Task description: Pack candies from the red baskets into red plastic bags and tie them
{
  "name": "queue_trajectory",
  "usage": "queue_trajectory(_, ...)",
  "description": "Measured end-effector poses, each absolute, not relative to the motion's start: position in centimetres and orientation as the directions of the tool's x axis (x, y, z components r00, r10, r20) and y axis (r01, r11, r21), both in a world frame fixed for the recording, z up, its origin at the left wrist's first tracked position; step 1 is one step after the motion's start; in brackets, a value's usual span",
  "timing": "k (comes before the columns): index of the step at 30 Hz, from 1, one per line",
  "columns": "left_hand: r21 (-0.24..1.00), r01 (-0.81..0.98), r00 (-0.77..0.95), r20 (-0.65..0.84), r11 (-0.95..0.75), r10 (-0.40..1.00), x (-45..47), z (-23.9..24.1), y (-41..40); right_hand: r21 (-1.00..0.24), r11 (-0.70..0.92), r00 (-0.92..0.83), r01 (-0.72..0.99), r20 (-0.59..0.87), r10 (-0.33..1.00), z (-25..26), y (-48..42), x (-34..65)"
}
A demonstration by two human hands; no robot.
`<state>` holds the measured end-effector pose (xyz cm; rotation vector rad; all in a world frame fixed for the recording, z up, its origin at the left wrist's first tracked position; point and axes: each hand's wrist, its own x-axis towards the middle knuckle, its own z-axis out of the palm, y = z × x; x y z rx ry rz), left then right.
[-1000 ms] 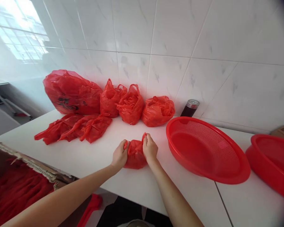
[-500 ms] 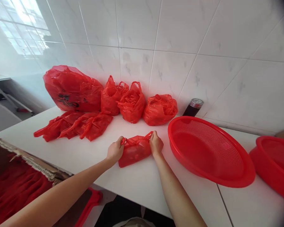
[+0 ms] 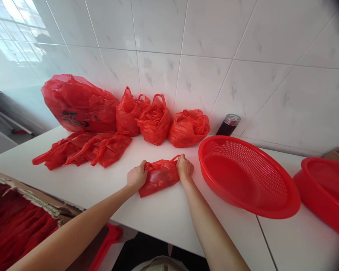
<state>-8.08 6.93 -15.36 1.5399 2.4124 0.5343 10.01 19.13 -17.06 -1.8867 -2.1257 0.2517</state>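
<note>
A small red plastic bag (image 3: pixel 159 178) with something inside lies on the white counter (image 3: pixel 164 214). My left hand (image 3: pixel 137 176) is closed on its left handle. My right hand (image 3: pixel 184 168) is closed on its right handle. The two handles are pulled apart and the bag is stretched flat between my hands.
Behind stand three filled red bags (image 3: pixel 157 119), a large red bag (image 3: pixel 77 104) and several flat bags (image 3: pixel 81 152). A red mesh basket (image 3: pixel 247 177) and a red basin (image 3: pixel 324 194) sit to the right, with a dark bottle (image 3: pixel 228 125) by the wall. A cardboard box (image 3: pixel 19 214) is at lower left.
My hands have moved apart, pulling the bag's handles outward. The bag went from bunched upright between my hands to lying stretched and flat on the counter.
</note>
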Motion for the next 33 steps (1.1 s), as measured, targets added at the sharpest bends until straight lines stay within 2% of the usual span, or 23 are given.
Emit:
queue_trajectory(10, 0.211, 0.879, -0.43, -0.04, 0.428, 0.902, -8.2, -15.5, 8.8, -0.276, 0.127, -0.097, 0.953, 0.118, 0.988, -17.3, 20.5, 9.5)
queue_trajectory(18, 0.164, 0.89, -0.432, 0.004, 0.426, 0.902, -7.8, -16.1, 8.8, -0.273, 0.139, -0.101, 0.952, 0.148, 0.984, -17.3, 20.9, 9.3)
queue_trajectory(26, 0.273, 0.827, -0.52, 0.04, 0.491, 0.853, -8.4, -16.3, 7.6, -0.308, 0.072, -0.027, 0.949, 0.148, 0.989, -17.4, 21.4, 9.5)
queue_trajectory(30, 0.403, 0.725, -0.621, 0.031, 0.558, 0.784, -9.3, -15.9, 5.1, -0.348, 0.022, 0.024, 0.937, 0.129, 0.991, -17.7, 21.9, 9.5)
queue_trajectory(33, 0.534, 0.669, -0.617, 0.01, 0.518, 0.787, -9.9, -15.2, 3.2, -0.387, 0.009, 0.04, 0.922, 0.118, 0.992, -17.7, 22.0, 9.5)
